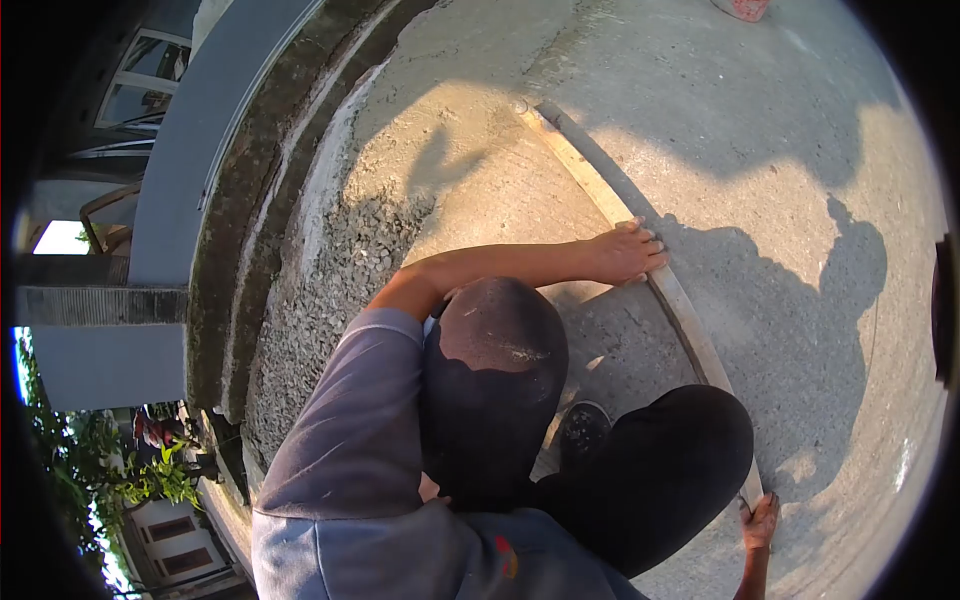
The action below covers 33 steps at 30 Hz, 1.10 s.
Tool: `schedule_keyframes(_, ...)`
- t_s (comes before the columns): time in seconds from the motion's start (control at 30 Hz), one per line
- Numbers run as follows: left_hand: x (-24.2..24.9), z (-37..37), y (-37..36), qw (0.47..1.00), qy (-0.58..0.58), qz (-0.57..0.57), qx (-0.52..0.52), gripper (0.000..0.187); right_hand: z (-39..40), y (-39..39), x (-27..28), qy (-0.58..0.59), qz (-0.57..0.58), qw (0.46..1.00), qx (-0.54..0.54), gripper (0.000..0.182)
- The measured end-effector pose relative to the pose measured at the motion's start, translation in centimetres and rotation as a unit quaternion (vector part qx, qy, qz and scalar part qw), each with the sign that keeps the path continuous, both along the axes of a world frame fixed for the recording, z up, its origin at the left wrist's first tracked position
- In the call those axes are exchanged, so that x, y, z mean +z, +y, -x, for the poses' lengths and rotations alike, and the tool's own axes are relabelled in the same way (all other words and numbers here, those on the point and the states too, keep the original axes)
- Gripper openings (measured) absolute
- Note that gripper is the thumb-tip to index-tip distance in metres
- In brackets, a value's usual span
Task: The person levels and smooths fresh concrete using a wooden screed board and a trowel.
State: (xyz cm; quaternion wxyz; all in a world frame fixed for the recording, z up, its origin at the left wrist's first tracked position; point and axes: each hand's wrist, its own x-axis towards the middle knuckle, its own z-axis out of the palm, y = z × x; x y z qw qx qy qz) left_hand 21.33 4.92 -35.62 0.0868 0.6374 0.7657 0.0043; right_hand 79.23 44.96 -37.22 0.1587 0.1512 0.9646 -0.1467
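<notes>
A long, narrow wooden board (583, 170), like a screed board, lies on edge across the grey concrete surface (490, 190). My left hand (625, 254) grips it around the middle, fingers curled over its top. Down at the near end of the board, my right hand (760, 521) is closed around it. My bent knees come between the two hands and cover part of the board's near half. Rough, gravelly wet concrete (335, 255) lies left of the smoother area.
A raised, curved concrete edge (235, 235) runs along the left, with a blue-grey wall (200, 150) behind it. Part of a red bucket-like object (744, 8) shows at the top. My shoe (584, 432) stands near the board. Plants (150, 480) grow at lower left.
</notes>
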Motion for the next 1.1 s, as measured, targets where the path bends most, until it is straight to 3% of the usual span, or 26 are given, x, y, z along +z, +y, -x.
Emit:
schedule_keyframes(0.17, 2.7, 2.6, 0.8, 0.994, -0.059, 0.091, -0.012, 0.046, 0.2, 0.9, -1.1, -0.009, 0.016, 1.000, -0.010, 0.063)
schedule_keyframes(0.3, 1.5, 6.7, -3.0, 0.994, -0.010, 0.111, 0.008, 0.049, 8.4, 0.2, -0.8, 0.006, 0.025, 1.000, 0.013, 0.061)
schedule_keyframes(0.47, 0.3, 17.1, -12.0, 0.983, 0.067, 0.112, 0.127, 0.058, 25.2, -4.5, -1.6, 0.053, 0.035, 0.992, 0.112, 0.056)
schedule_keyframes(0.6, 0.8, 27.3, -19.5, 0.928, 0.119, 0.213, 0.281, 0.069, 41.4, -12.0, -3.0, 0.137, 0.036, 0.974, 0.174, 0.045)
schedule_keyframes(0.73, 0.0, 35.8, -28.4, 0.872, 0.141, 0.175, 0.435, 0.077, 57.5, -21.8, -1.3, 0.081, 0.069, 0.974, 0.198, 0.043)
schedule_keyframes(0.8, -0.1, 38.8, -31.9, 0.835, 0.093, 0.178, 0.512, 0.068, 62.9, -26.1, -1.0, 0.116, 0.094, 0.965, 0.217, 0.046)
schedule_keyframes(0.87, -1.3, 40.4, -35.9, 0.812, 0.142, 0.189, 0.533, 0.063, 66.8, -29.1, -0.8, 0.053, 0.053, 0.971, 0.228, 0.048)
schedule_keyframes(1.0, -0.2, 41.7, -39.0, 0.774, 0.144, 0.294, 0.542, 0.061, 70.6, -31.5, -1.3, 0.035, 0.063, 0.962, 0.264, 0.049)
schedule_keyframes(1.03, -0.3, 41.2, -39.9, 0.796, 0.174, 0.233, 0.532, 0.062, 71.5, -32.0, -0.3, 0.014, 0.074, 0.961, 0.265, 0.049)
schedule_keyframes(1.1, -0.6, 40.1, -40.0, 0.829, 0.142, 0.253, 0.478, 0.064, 72.4, -33.3, 1.1, -0.027, 0.087, 0.961, 0.261, 0.049)
